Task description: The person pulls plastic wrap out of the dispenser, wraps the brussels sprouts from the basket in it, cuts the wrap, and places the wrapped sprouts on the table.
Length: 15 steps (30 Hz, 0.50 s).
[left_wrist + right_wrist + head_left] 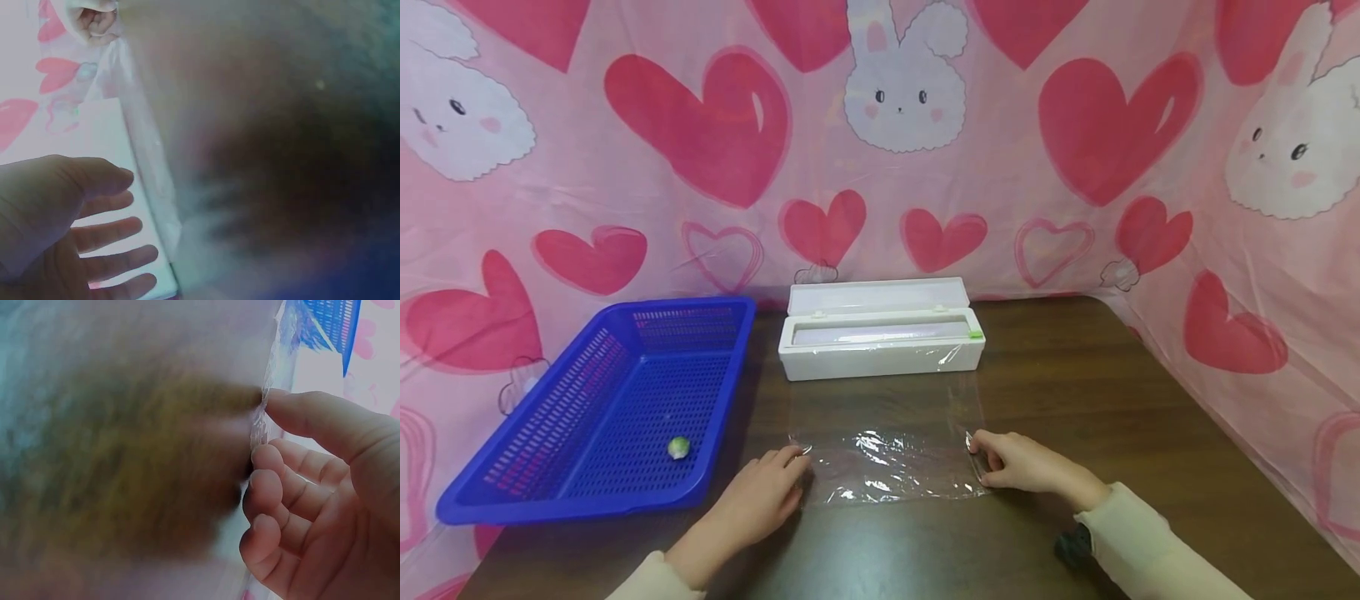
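A sheet of clear plastic wrap stretches from the front of a white wrap dispenser box toward me over the table. At its near right corner my right hand pinches the gathered edge; in the right wrist view the thumb presses on the crinkled wrap and the other fingers are curled. My left hand is at the near left corner, its fingertips touching or very close to the film. The left wrist view shows those fingers fairly straight, with the thumb near the index finger.
A blue plastic basket stands on the left, with a small Brussels sprout inside. The dispenser's lid is raised at the back. A heart-and-rabbit cloth surrounds the dark wooden table.
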Each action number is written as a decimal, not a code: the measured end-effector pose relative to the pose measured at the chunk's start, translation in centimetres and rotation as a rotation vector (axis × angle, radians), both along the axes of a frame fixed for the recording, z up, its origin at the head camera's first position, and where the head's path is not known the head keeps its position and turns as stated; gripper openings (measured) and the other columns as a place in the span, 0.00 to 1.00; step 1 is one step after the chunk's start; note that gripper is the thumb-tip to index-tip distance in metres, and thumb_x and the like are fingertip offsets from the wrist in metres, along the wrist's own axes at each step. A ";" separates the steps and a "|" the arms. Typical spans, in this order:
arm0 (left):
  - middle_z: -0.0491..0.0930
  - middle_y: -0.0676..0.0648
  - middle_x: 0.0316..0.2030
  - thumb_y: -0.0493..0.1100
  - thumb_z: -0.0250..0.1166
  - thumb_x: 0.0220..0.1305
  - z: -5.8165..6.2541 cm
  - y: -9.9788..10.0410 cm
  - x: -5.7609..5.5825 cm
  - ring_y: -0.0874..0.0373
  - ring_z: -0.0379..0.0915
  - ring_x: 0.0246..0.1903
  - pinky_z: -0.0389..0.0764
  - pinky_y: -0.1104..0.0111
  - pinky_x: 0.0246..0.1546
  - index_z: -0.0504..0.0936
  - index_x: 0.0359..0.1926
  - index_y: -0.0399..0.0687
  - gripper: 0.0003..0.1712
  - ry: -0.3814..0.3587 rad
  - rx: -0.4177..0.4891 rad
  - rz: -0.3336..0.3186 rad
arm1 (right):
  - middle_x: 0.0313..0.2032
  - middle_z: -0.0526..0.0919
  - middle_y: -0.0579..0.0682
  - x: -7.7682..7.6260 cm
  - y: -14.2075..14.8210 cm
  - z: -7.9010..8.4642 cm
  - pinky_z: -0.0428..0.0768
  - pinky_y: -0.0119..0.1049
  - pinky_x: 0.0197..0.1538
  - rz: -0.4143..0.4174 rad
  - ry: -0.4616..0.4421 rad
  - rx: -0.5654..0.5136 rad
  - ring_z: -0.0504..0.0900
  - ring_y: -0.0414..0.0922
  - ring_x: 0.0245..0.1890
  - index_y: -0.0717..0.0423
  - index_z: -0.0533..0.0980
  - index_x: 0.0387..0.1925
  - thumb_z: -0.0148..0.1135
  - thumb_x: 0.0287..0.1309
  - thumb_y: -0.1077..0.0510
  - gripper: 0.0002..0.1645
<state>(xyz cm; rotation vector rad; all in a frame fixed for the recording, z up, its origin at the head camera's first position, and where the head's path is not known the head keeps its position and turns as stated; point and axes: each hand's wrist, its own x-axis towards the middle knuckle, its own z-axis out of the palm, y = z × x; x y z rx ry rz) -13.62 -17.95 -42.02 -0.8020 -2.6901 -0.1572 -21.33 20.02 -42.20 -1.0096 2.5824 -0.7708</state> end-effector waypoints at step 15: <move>0.75 0.53 0.46 0.34 0.64 0.55 7.5 -0.8 1.5 0.61 0.73 0.45 0.74 0.63 0.44 0.76 0.49 0.46 0.19 -0.024 0.385 -0.185 | 0.19 0.68 0.40 -0.1 0.2 -0.2 0.66 0.30 0.23 -0.013 -0.036 -0.016 0.65 0.34 0.19 0.57 0.70 0.42 0.68 0.48 0.62 0.19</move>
